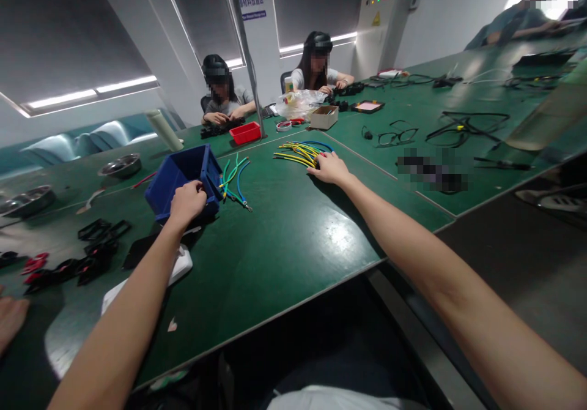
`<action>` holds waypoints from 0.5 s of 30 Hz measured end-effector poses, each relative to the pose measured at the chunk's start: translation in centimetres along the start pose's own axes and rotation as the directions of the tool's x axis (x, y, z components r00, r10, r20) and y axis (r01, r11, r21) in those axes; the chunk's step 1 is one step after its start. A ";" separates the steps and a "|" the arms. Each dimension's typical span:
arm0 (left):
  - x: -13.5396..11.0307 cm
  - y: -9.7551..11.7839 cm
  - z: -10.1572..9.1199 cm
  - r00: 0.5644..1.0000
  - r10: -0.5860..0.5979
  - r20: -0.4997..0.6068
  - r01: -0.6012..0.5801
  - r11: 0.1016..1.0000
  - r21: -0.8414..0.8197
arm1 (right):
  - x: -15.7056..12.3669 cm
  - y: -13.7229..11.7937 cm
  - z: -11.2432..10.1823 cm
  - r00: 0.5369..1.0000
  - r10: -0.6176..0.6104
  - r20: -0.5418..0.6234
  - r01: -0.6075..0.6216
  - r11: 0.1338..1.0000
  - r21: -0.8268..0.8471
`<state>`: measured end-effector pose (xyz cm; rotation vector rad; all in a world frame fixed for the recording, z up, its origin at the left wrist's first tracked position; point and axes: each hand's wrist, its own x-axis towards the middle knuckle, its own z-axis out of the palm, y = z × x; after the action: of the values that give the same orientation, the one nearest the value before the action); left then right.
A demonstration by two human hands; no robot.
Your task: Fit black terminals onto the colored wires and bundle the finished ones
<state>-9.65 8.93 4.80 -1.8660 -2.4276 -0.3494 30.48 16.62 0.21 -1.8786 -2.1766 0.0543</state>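
My left hand is closed at the near rim of a blue plastic bin, which lies tipped with its opening towards me. A few green and blue wires with metal end terminals lie just right of the bin. Further right, my right hand is closed over one end of a bundle of yellow wires on the green table. Blue wire shows at the back of that bundle. My fingertips are partly hidden at both places.
Black and red plastic parts, a white device and metal bowls are on the left. A red tray, a small box and a pole stand beyond. Glasses lie right. Other people sit around; a co-worker's hand shows at left.
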 end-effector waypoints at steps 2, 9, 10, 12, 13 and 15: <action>0.0 -0.1 0.0 1.000 0.006 0.016 -0.006 1.000 -0.007 | -0.1 -0.4 -0.3 0.999 -0.027 -0.028 0.027 0.999 -0.018; -0.2 0.0 -0.3 0.998 -0.004 0.057 0.004 1.000 0.000 | -4.4 -5.9 -5.9 0.894 -0.225 -0.387 0.274 0.958 0.078; -0.3 0.1 -0.3 0.998 -0.008 0.058 0.007 1.000 0.009 | -6.3 -7.0 -6.6 0.866 -0.236 -0.441 0.315 0.942 0.114; -0.4 0.1 -0.4 0.998 -0.005 0.058 0.004 1.000 0.018 | -11.5 -8.7 -6.9 0.788 -0.293 -0.541 0.453 0.872 0.188; -0.5 0.2 -0.5 0.998 -0.005 0.058 0.004 1.000 0.020 | -14.7 -9.1 -6.4 0.773 -0.356 -0.525 0.530 0.817 0.227; -0.6 0.1 -0.6 0.998 -0.002 0.064 0.000 1.000 0.017 | -21.3 -9.2 -4.3 0.717 -0.525 -0.458 0.683 0.660 0.314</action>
<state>-9.40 8.25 5.27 -1.8981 -2.4642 -0.2718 25.27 -6.26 2.50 -0.7540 -2.1814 0.1079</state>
